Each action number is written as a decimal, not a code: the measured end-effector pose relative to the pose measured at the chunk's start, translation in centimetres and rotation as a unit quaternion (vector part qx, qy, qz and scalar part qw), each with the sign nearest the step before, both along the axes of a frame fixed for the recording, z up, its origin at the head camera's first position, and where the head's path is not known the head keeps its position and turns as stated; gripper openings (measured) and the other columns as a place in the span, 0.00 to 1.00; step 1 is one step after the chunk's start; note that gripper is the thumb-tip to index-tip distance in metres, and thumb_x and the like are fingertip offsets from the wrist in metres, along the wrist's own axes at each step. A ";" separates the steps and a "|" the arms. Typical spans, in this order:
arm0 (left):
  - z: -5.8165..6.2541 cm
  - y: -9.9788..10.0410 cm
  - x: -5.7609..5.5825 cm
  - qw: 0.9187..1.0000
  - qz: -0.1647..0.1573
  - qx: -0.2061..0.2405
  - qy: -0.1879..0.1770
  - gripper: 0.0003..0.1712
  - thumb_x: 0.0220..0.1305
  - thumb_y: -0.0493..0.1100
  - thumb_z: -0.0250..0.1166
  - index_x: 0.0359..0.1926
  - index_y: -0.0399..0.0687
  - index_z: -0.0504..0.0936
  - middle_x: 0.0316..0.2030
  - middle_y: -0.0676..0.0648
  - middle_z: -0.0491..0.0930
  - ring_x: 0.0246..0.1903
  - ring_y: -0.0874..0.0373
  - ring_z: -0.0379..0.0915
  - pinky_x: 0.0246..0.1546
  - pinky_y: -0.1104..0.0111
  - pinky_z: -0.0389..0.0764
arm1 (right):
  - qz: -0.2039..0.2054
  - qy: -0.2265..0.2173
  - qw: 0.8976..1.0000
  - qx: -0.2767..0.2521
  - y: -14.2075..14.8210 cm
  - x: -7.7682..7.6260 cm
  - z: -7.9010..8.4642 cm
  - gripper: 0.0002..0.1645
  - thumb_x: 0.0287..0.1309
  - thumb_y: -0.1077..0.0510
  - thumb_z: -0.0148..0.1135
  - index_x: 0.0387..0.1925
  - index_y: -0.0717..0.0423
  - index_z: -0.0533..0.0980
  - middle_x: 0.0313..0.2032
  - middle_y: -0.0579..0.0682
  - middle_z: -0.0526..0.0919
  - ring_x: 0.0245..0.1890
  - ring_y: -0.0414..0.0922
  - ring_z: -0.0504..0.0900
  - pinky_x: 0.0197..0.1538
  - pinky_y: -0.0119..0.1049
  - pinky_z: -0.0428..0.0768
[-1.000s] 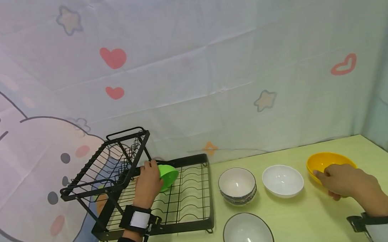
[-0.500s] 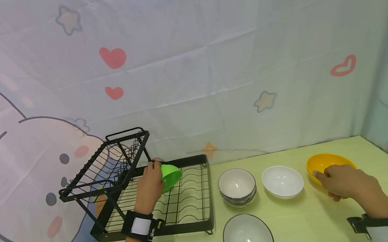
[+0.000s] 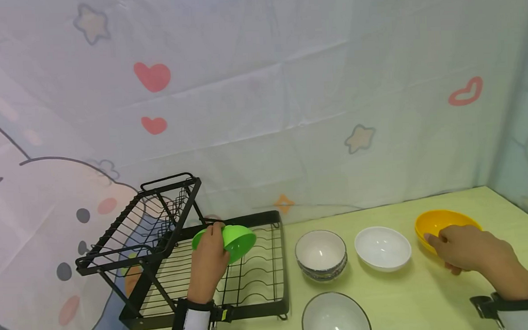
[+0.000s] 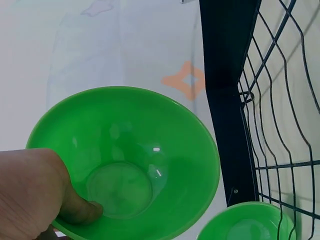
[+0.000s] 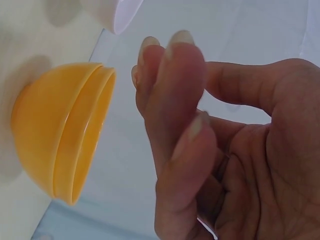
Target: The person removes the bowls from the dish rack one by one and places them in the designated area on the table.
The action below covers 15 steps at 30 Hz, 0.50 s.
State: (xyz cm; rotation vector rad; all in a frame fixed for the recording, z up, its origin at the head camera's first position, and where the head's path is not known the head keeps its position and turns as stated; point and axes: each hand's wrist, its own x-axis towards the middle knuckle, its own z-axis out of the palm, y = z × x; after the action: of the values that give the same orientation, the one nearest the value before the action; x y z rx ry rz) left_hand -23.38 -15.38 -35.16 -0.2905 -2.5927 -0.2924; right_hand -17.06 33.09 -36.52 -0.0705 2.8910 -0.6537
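Observation:
My left hand (image 3: 209,256) grips a green bowl (image 3: 240,241) by its rim over the lower tier of the black dish rack (image 3: 247,311). The left wrist view shows the thumb pressed inside this bowl (image 4: 125,135), which is tipped on its side. A second green bowl (image 4: 250,225) sits in the rack, partly hidden behind my left hand in the head view. My right hand (image 3: 472,247) hangs near two nested yellow bowls (image 3: 440,222) on the table, its fingers loosely curled around nothing. In the right wrist view the yellow bowls (image 5: 55,130) stand apart from the fingertips.
To the right of the rack stands a stack of patterned bowls (image 3: 321,253), with a white bowl (image 3: 382,248) beside it. Nearer the front is a dark-rimmed bowl (image 3: 336,318). The rack's raised upper tier (image 3: 139,227) rises at the left, before a cloth backdrop (image 3: 262,111).
My left hand has moved right with the green bowl, bringing the second green bowl into sight behind it. The right hand keeps its place by the yellow bowls.

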 end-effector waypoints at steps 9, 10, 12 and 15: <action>-0.6 -1.2 1.0 0.999 0.010 0.039 -0.001 0.29 0.52 0.24 0.65 0.57 0.35 0.74 0.49 0.35 0.80 0.42 0.42 0.82 0.34 0.50 0.85 | 0.001 -0.004 1.000 0.003 -0.8 -0.1 -0.4 0.29 0.75 0.39 0.38 0.26 0.52 0.72 0.18 0.43 0.77 0.23 0.43 0.73 0.28 0.39 0.66; -0.6 -1.3 1.0 0.999 0.010 0.040 0.001 0.29 0.52 0.24 0.64 0.57 0.35 0.73 0.49 0.35 0.80 0.42 0.42 0.82 0.34 0.50 0.84 | 0.003 -0.003 1.000 0.002 -0.9 -0.1 -0.4 0.29 0.75 0.39 0.38 0.26 0.52 0.72 0.18 0.43 0.78 0.22 0.43 0.73 0.28 0.39 0.66; -0.6 -1.5 0.9 0.999 0.009 0.045 0.007 0.28 0.52 0.23 0.62 0.57 0.35 0.74 0.49 0.35 0.80 0.42 0.42 0.81 0.33 0.49 0.84 | 0.007 -0.004 1.000 0.002 -0.9 -0.2 -0.4 0.29 0.75 0.39 0.38 0.27 0.52 0.72 0.19 0.43 0.78 0.23 0.43 0.73 0.28 0.39 0.66; -0.7 -1.5 0.6 0.999 0.008 0.053 0.007 0.29 0.53 0.23 0.61 0.58 0.35 0.73 0.50 0.35 0.79 0.44 0.42 0.80 0.34 0.49 0.84 | 0.010 -0.007 1.000 0.005 -0.8 -0.2 -0.3 0.30 0.76 0.39 0.37 0.27 0.53 0.73 0.19 0.43 0.78 0.23 0.43 0.74 0.28 0.39 0.67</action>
State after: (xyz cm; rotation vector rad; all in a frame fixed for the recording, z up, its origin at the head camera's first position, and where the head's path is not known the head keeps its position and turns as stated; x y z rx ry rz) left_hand -22.76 -16.90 -35.83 -0.2329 -2.5551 -0.4185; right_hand -17.28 32.30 -36.82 -0.0938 2.8761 -0.6334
